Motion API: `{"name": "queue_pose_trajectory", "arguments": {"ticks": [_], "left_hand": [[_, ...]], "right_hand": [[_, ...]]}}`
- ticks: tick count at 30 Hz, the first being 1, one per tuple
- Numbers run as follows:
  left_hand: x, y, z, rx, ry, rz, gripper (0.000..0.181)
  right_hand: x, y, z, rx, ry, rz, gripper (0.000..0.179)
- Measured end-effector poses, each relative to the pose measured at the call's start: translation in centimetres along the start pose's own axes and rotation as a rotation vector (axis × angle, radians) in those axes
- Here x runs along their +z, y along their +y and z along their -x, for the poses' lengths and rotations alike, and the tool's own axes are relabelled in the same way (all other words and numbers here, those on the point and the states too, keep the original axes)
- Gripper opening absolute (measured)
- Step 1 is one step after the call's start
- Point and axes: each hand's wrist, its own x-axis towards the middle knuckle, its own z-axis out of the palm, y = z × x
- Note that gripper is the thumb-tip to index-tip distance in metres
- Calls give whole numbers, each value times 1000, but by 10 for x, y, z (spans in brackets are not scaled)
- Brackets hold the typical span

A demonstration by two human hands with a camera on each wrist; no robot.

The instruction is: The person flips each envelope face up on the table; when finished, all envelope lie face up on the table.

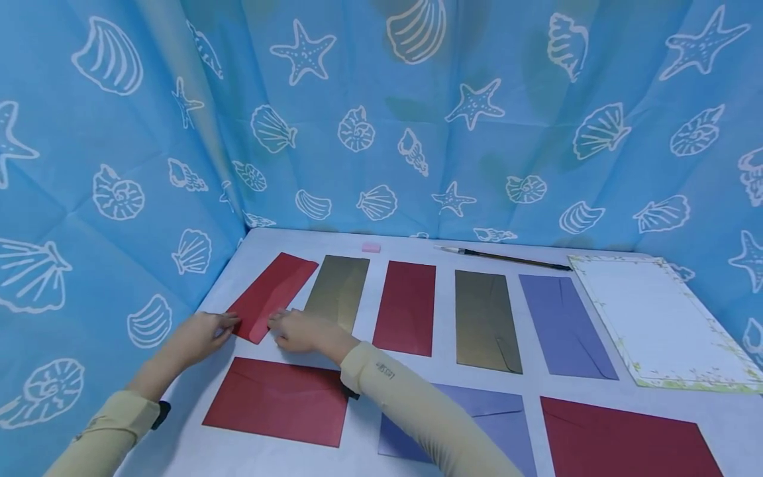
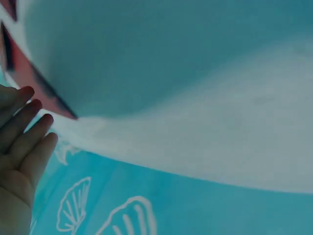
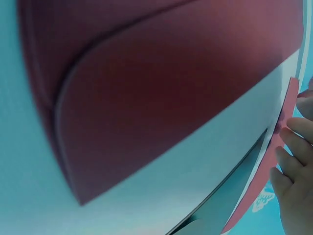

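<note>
At the far left of the table, a red envelope (image 1: 277,291) lies slanted between both hands in the head view. My left hand (image 1: 208,334) pinches its lower left edge. My right hand (image 1: 304,330) holds its lower right edge, close to the rounded flap. In the left wrist view the fingers (image 2: 29,127) reach toward part of the red envelope (image 2: 41,88). The right wrist view shows fingertips (image 3: 291,161) along its red edge. Just right of it lies a gold envelope (image 1: 340,285), partly behind the right hand.
A second red envelope (image 1: 411,305), a gold one (image 1: 485,318) and a purple one (image 1: 566,324) continue the back row. Nearer lie two red envelopes (image 1: 274,401) (image 1: 632,440) and a purple one (image 1: 495,417). Behind are a pink eraser-like block (image 1: 371,248), brush (image 1: 507,257) and bordered sheet (image 1: 673,318).
</note>
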Motion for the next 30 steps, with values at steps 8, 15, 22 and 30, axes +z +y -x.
{"name": "queue_pose_trajectory", "arguments": {"ticks": [8, 15, 22, 30], "left_hand": [[4, -4, 5, -1, -52, -1, 45], [5, -1, 4, 20, -56, -31, 40], [4, 3, 2, 63, -53, -41, 40], [5, 8, -1, 49, -49, -38, 45]], "right_hand": [[3, -6, 0, 12, -32, 47, 44], [3, -3, -1, 12, -20, 56, 42], [1, 1, 0, 38, -12, 87, 42], [5, 6, -1, 68, -4, 94, 43]]}}
